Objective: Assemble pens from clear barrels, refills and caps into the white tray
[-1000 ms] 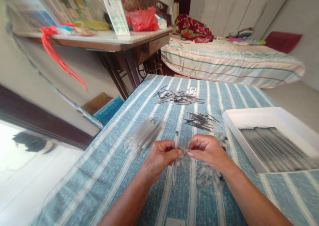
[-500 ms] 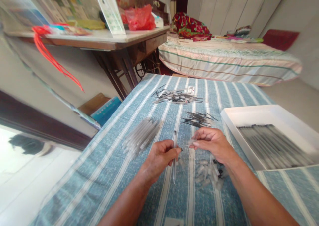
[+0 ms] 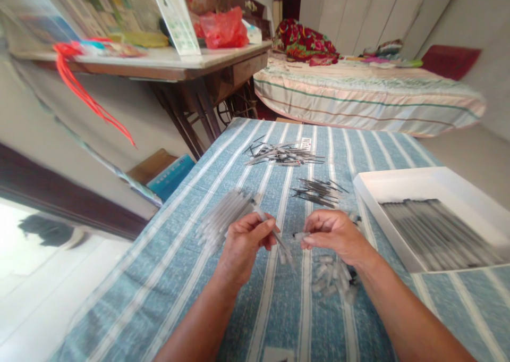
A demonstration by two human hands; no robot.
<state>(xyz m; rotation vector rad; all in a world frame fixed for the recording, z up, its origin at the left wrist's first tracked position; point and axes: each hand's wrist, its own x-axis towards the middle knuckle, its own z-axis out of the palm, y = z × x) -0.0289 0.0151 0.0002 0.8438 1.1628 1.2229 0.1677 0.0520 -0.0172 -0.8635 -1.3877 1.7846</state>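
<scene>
A clear pen barrel [image 3: 274, 234] is slanting above the table [image 3: 167, 277], pinched in the left hand [image 3: 243, 245]. The right hand [image 3: 334, 234] is pinching a small cap [image 3: 299, 236] just beside it. More caps [image 3: 334, 279] are lying below, clear barrels [image 3: 223, 221] to the left, a white tray [image 3: 398, 184] to the right.

Home bedroom, striped bed [image 3: 366, 99], treadle sewing table [image 3: 179, 64], cloth-covered worktable [image 3: 191, 277]
</scene>
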